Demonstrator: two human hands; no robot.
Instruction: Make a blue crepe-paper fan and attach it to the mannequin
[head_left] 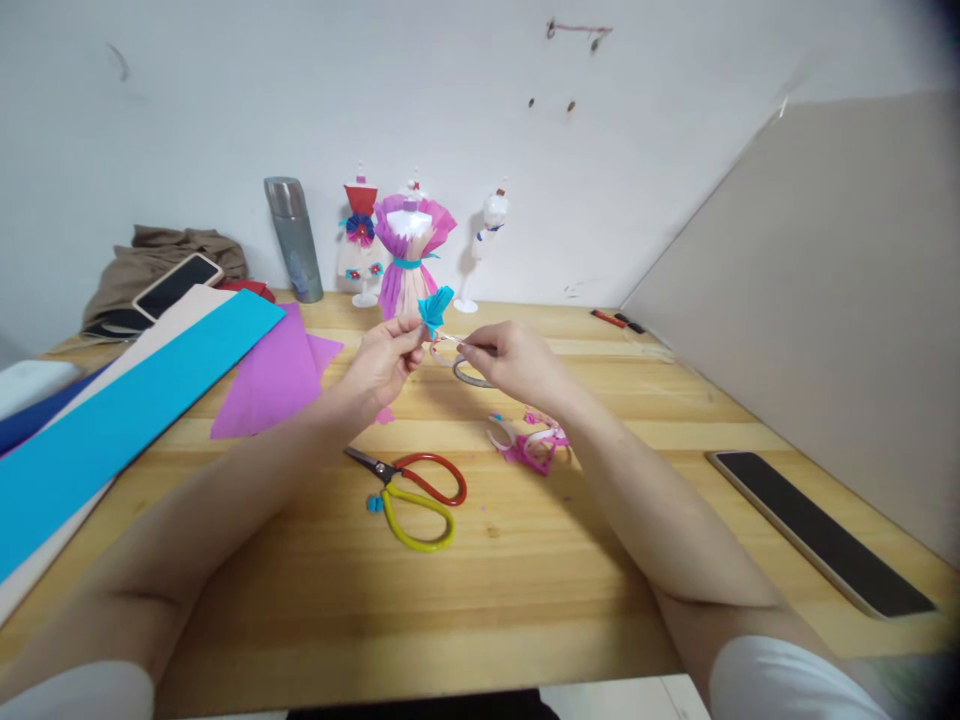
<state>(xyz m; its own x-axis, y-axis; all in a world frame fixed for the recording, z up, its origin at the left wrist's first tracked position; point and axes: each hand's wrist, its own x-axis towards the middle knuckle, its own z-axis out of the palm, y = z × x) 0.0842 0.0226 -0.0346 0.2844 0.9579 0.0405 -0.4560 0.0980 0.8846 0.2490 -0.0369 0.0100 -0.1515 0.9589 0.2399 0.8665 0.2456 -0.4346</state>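
A small pleated piece of blue paper (435,308) is pinched between the fingers of my left hand (390,358), its fanned end pointing up. Just to the right, my right hand (511,360) is closed on a thin pale strip (450,338) that reaches toward the blue paper. Below my right hand's fingertips lies a grey roll of tape (472,374). Scissors (405,490) with one red and one yellow handle lie on the wooden table (480,610) nearer to me, with a small blue scrap (374,505) beside them.
Long blue paper (150,410) and purple paper (274,385) cover the left side. Behind stand a bottle (295,240) and small dress forms (409,240). Pink pieces (536,452) lie right of centre. A phone (817,530) is at the right, another (178,285) at the back left.
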